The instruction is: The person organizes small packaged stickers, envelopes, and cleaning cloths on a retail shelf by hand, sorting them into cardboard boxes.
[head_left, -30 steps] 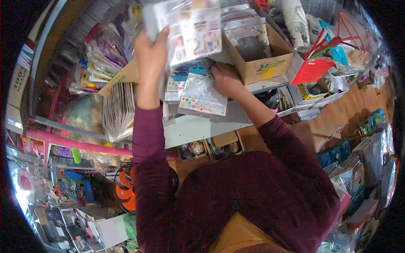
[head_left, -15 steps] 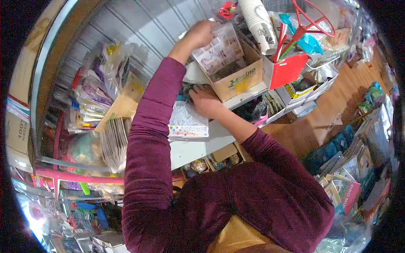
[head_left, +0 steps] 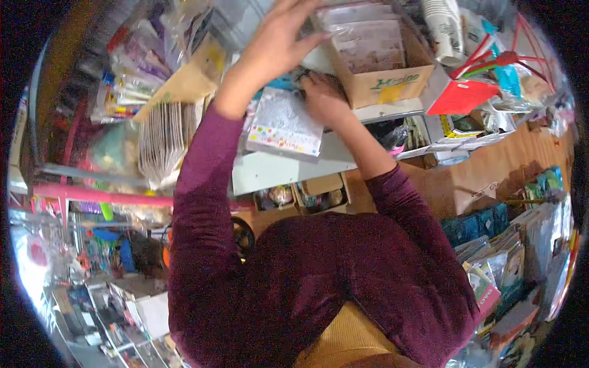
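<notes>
My left hand [head_left: 279, 46] is raised at the top, its fingers apart and nothing in them, left of a cardboard box [head_left: 385, 89] that holds flat plastic-wrapped packets [head_left: 371, 46]. Low beside that box, my right hand [head_left: 325, 101] reaches to something dark on the shelf; its fingertips are partly hidden, so I cannot make out whether it grips anything. A white box with coloured dots [head_left: 283, 138] and a clear wrapped top lies just left of my right hand, on the white shelf [head_left: 276, 168].
Stacked paper cups [head_left: 443, 30] and a red box [head_left: 463, 92] stand at the right. On the left are a row of thin cards [head_left: 162, 144] and bagged goods [head_left: 144, 67]. Small boxes [head_left: 322, 193] sit below the shelf; magazines [head_left: 503, 257] stand lower right.
My left hand has come off the packets in the cardboard box and opened. Those packets now sit lower inside it. The view has shifted, and my right hand stays low beside the box.
</notes>
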Available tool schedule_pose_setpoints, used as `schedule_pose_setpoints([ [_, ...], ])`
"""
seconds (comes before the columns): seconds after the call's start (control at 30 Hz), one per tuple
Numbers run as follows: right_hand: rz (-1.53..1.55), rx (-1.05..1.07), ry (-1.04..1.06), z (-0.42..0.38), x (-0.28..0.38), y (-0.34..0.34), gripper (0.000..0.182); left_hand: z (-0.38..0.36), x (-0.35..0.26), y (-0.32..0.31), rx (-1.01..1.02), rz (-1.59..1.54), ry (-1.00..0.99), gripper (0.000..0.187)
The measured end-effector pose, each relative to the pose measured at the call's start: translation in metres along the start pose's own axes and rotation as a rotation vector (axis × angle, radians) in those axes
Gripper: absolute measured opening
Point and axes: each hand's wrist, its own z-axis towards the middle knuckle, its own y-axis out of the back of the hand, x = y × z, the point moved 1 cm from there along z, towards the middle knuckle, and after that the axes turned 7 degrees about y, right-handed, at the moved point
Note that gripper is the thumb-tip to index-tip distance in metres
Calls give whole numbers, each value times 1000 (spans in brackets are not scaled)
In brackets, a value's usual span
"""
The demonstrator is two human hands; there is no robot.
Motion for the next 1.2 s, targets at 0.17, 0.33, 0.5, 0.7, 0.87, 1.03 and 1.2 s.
schedule_pose_setpoints([
  [0.17,-9,-7,53,-1,-5,0,37,-168,-35,18,-198,-210,747,29],
  [0.33,-77,-3,60,0,0,1,39,-301,-72,-38,-252,-1171,1646,48],
  [0.5,-103,54,109,6,3,10,34,-283,-78,-86,-391,-1593,1555,48],
  [0.7,102,-72,7,-2,4,22,35,-237,-73,-72,-552,-1531,1471,27],
  [0.87,250,-248,48,-7,45,70,39,-236,-65,-77,-611,-1451,1458,24],
  [1.03,123,54,510,-29,86,24,50,-238,-61,-87,-693,-1333,1385,16],
  [1.2,32,172,366,-23,85,22,57,-246,-56,-94,-690,-1178,1312,18],
])
